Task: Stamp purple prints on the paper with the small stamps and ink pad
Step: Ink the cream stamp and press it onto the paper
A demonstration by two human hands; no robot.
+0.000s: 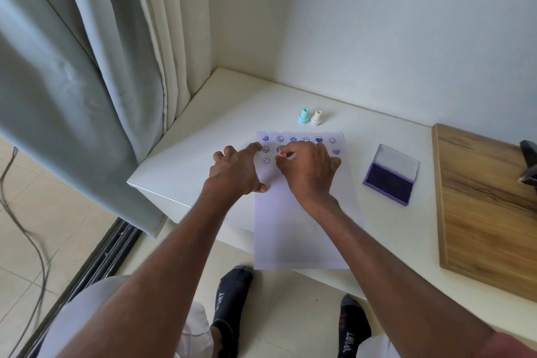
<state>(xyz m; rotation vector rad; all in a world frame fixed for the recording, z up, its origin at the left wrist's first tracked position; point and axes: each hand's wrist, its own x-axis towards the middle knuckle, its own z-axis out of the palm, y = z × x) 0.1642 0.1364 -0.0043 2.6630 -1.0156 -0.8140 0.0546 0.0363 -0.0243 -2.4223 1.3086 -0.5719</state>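
Observation:
A white sheet of paper (293, 227) lies on the white table, its near end hanging over the front edge. Purple smiley and heart prints run along its far end in rows. My left hand (236, 170) rests flat on the paper's left edge with fingers spread. My right hand (309, 168) is closed on a small pinkish stamp (282, 156), pressed down on the paper in the third row; the stamp is mostly hidden by my fingers. A teal stamp (304, 116) and a cream stamp (317, 117) stand upright beyond the paper. The open purple ink pad (390, 176) sits to the right.
A wooden board (488, 206) covers the table's right side, with a dark object (530, 166) at its far edge. Grey and cream curtains (96, 67) hang at the left. The white table (203, 136) fits into a wall corner. Cables lie on the tiled floor, and my socked feet are below.

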